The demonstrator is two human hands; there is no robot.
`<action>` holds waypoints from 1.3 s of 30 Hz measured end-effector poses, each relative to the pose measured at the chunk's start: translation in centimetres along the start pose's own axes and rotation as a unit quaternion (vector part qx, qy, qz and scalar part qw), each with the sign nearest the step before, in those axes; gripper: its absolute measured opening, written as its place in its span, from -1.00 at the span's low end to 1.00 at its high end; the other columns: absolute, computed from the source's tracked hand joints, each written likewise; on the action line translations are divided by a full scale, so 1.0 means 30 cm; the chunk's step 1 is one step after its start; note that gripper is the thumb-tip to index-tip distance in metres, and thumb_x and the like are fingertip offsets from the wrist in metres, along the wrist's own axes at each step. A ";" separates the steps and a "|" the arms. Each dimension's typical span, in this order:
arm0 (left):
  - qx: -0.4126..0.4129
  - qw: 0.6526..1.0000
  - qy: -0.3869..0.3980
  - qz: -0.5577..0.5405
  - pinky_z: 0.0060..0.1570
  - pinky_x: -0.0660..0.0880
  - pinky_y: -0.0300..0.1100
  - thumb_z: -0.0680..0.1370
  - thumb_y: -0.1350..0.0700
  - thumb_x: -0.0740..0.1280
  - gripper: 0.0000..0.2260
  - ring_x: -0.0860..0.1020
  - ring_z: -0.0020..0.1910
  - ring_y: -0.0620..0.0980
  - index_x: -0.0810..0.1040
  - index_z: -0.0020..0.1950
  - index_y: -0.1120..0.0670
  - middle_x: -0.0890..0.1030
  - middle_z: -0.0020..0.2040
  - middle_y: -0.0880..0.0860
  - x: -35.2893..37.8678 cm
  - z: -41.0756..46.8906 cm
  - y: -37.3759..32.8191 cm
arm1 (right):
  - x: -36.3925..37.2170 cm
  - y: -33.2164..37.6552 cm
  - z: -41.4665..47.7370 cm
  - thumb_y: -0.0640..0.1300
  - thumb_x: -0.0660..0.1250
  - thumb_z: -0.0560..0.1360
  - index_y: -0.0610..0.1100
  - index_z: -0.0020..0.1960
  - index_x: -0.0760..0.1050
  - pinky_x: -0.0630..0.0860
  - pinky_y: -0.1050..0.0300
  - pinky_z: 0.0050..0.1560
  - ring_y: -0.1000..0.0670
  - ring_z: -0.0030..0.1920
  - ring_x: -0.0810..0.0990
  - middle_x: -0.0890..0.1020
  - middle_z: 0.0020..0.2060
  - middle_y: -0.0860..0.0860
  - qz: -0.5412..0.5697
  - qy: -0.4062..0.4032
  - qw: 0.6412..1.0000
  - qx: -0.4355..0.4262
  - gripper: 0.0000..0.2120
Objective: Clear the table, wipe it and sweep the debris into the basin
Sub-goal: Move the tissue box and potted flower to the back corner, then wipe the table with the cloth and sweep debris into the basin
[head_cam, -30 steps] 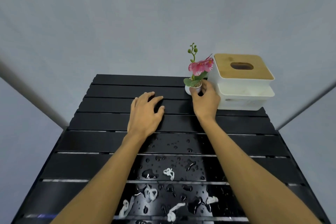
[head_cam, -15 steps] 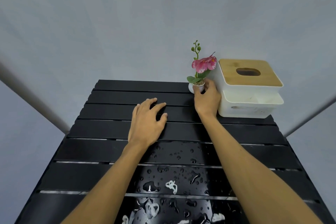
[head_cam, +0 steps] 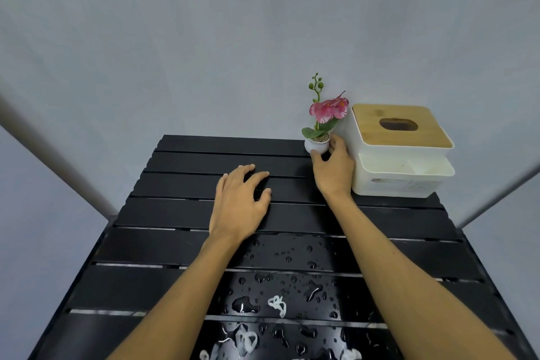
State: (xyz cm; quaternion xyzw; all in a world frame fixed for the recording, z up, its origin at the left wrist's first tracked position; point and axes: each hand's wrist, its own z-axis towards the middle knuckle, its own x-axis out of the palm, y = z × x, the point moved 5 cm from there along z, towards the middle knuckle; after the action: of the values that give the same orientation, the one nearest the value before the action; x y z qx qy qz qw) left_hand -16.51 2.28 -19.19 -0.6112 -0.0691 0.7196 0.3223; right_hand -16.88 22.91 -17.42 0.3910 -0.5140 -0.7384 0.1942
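A small white pot with a pink artificial flower stands at the far edge of the black slatted table, right beside a white tissue box with a wooden lid. My right hand curls around the pot, thumb and fingers on its sides. My left hand rests flat on the slats with fingers spread, holding nothing. Water drops and white paper scraps lie on the near slats between my forearms. No basin is in view.
Grey walls close in behind and on both sides of the table. The tissue box sits on the far right corner. More white scraps lie in the puddles at the bottom edge.
My right hand has pushed the flower pot farther back toward the table's far edge beside the tissue box. The left hand stays resting on the slats. The view has tilted upward.
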 end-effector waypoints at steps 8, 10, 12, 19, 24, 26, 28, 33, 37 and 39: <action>-0.024 0.999 0.028 -0.038 0.49 -0.02 -0.03 0.54 -0.04 0.27 -0.66 0.25 0.45 -0.04 0.50 0.31 -0.08 0.39 0.42 -0.03 -0.010 -0.002 0.001 | -0.135 0.028 -0.224 -0.27 0.27 0.52 -0.12 0.34 0.38 0.37 0.13 0.31 0.04 0.31 0.45 0.50 0.29 -0.03 0.014 0.075 0.996 0.039 -0.60; -0.036 0.996 0.047 -0.067 0.48 0.02 -0.05 0.52 0.00 0.31 -0.68 0.27 0.44 -0.02 0.53 0.28 -0.06 0.41 0.41 -0.02 -0.033 -0.008 -0.008 | -0.202 0.048 -0.283 -0.27 0.26 0.52 -0.11 0.33 0.40 0.35 0.16 0.32 0.03 0.31 0.45 0.51 0.29 -0.04 -0.015 0.091 0.995 0.029 -0.62; -0.035 0.995 0.072 -0.067 0.45 0.11 -0.05 0.52 0.02 0.31 -0.66 0.30 0.42 0.00 0.52 0.29 -0.04 0.43 0.41 0.00 -0.064 -0.036 -0.024 | -0.269 0.069 -0.343 -0.26 0.25 0.53 -0.11 0.34 0.39 0.34 0.32 0.24 0.03 0.27 0.48 0.51 0.28 -0.03 -0.047 0.104 0.993 0.020 -0.61; 0.008 0.995 0.085 -0.055 0.42 0.17 -0.04 0.54 -0.01 0.29 -0.63 0.32 0.40 -0.03 0.46 0.35 -0.06 0.40 0.41 -0.05 -0.201 -0.290 -0.101 | -0.463 0.122 -0.547 -0.16 0.26 0.53 -0.06 0.29 0.43 0.46 0.08 0.22 -0.01 -0.03 0.54 0.56 0.21 0.00 -0.137 0.135 0.981 -0.028 -0.67; 0.015 0.995 0.059 -0.083 0.41 0.21 -0.05 0.56 0.00 0.28 -0.64 0.35 0.38 -0.06 0.45 0.37 -0.06 0.43 0.39 -0.05 -0.350 -0.481 -0.089 | -0.604 0.125 -0.693 -0.12 0.30 0.52 -0.06 0.23 0.49 0.29 0.05 0.39 0.00 0.36 0.39 0.48 0.33 -0.02 -0.162 0.135 0.976 -0.051 -0.72; 0.009 0.994 0.033 -0.100 0.38 0.26 -0.09 0.56 0.04 0.29 -0.65 0.38 0.35 -0.07 0.46 0.35 -0.04 0.47 0.35 -0.05 -0.427 -0.561 -0.065 | -0.682 0.098 -0.753 -0.10 0.31 0.51 -0.07 0.21 0.50 0.27 0.00 0.40 -0.03 0.37 0.38 0.48 0.33 -0.03 -0.176 0.118 0.976 -0.047 -0.72; -0.004 0.994 0.007 -0.108 0.36 0.29 -0.08 0.56 0.07 0.30 -0.66 0.40 0.33 -0.07 0.47 0.34 -0.03 0.48 0.33 -0.05 -0.500 -0.650 -0.022 | -0.769 0.054 -0.815 -0.08 0.31 0.52 -0.08 0.23 0.50 0.25 -0.05 0.41 -0.07 0.38 0.36 0.48 0.34 -0.06 -0.200 0.098 0.974 -0.040 -0.71; -0.041 0.994 -0.023 -0.098 0.33 0.26 -0.14 0.55 0.14 0.33 -0.68 0.43 0.30 -0.01 0.51 0.31 0.02 0.51 0.31 0.01 -0.603 -0.881 0.119 | -0.912 -0.067 -0.983 0.00 0.25 0.54 -0.01 0.36 0.40 0.12 -0.09 0.45 -0.08 0.49 0.17 0.33 0.45 -0.05 -0.298 0.115 0.947 -0.037 -0.61; -0.063 0.996 -0.008 -0.055 0.34 0.24 -0.11 0.54 0.15 0.34 -0.68 0.41 0.32 0.06 0.52 0.31 0.04 0.50 0.32 0.06 -0.595 -1.004 0.209 | -0.933 -0.144 -1.084 0.18 0.11 0.55 0.11 0.44 0.26 0.05 -0.15 0.44 -0.09 0.53 0.02 0.18 0.52 -0.01 -0.400 0.146 0.904 -0.037 -0.52; -0.073 0.997 0.000 -0.035 0.36 0.21 -0.09 0.55 0.14 0.34 -0.68 0.39 0.35 0.07 0.52 0.31 0.05 0.48 0.35 0.06 -0.578 -1.043 0.237 | -0.925 -0.173 -1.107 0.25 0.00 0.54 0.16 0.48 0.15 -0.02 -0.17 0.45 -0.10 0.54 -0.04 0.10 0.54 0.01 -0.440 0.158 0.884 -0.023 -0.48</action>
State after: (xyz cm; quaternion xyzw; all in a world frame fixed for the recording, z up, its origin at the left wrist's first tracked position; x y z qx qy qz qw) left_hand 10.49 -22.00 -15.84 -0.6299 -0.1430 0.7012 0.3019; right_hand 26.69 23.92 -17.15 0.6842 -0.2346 -0.6876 -0.0634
